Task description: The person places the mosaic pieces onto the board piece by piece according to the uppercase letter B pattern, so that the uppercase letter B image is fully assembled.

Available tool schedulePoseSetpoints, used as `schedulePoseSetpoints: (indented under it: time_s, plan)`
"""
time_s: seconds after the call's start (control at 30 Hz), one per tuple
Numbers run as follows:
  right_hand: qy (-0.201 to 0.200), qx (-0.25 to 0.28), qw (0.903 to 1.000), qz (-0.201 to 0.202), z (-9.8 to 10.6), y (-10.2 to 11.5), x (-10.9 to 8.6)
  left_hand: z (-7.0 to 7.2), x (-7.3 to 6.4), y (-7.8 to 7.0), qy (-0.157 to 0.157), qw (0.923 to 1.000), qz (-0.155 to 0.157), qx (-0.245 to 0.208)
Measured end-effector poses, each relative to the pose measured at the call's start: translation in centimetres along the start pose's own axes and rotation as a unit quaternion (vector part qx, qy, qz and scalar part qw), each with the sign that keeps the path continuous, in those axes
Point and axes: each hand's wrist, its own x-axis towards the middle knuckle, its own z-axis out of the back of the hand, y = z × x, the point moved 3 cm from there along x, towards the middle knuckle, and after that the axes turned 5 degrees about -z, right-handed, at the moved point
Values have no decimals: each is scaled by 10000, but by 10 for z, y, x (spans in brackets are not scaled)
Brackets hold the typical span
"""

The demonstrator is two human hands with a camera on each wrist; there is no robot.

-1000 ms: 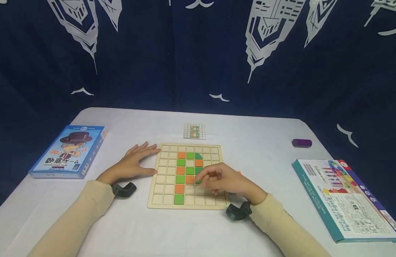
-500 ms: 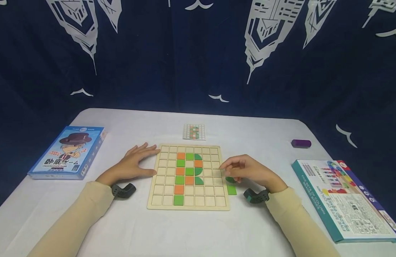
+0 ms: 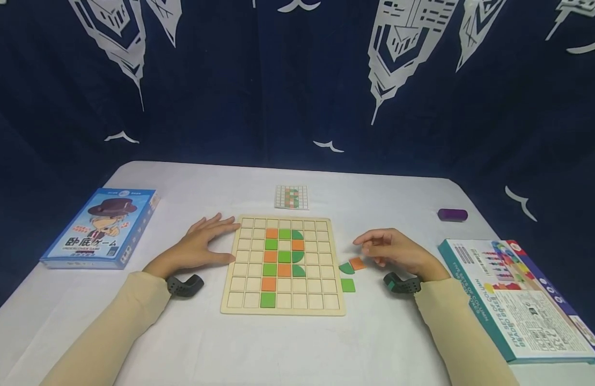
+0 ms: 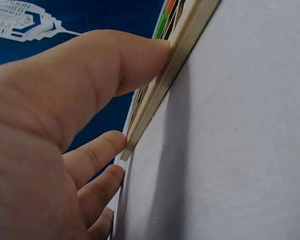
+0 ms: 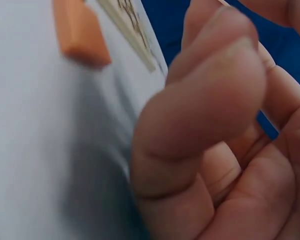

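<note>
A wooden grid board [image 3: 321,287] lies mid-table, with orange and light green square tiles and dark green quarter-round tiles in several cells. My left hand [image 3: 196,247] is spread along its left side, the thumb and a fingertip touching the edge; the left wrist view shows the thumb [image 4: 140,57] against the rim. To the right of the board, my right hand [image 3: 398,252] hovers low with fingers loosely bent and nothing in them. Just left of it lie an orange tile [image 3: 357,264], a dark green quarter-round tile [image 3: 347,268] and a light green square tile [image 3: 348,285].
Behind the board lies a small printed pattern card [image 3: 291,197]. A blue game box [image 3: 101,228] is at the left, a larger teal-edged box [image 3: 524,305] at the right. A purple cylinder [image 3: 453,215] rests at the back right, before a dark blue curtain [image 3: 297,86].
My right hand has moved from over the board's dark green tiles out to the right, uncovering those tiles and the loose ones beside the board. The left hand has stayed at the board's edge.
</note>
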Motion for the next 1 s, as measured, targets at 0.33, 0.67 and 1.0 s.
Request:
schedulePoseSetpoints:
  time_s: [0.33,0.67,1.0]
  plan:
    - [9,166,9997,-155,6,-8,-2,0,0,0,-7,10000,-4,21]
    - [64,14,9999,-98,7,-13,1,0,1,3,-9,9999,-34,111]
    - [320,-463,9984,21,6,-17,3,0,1,2,-7,9999,-40,133]
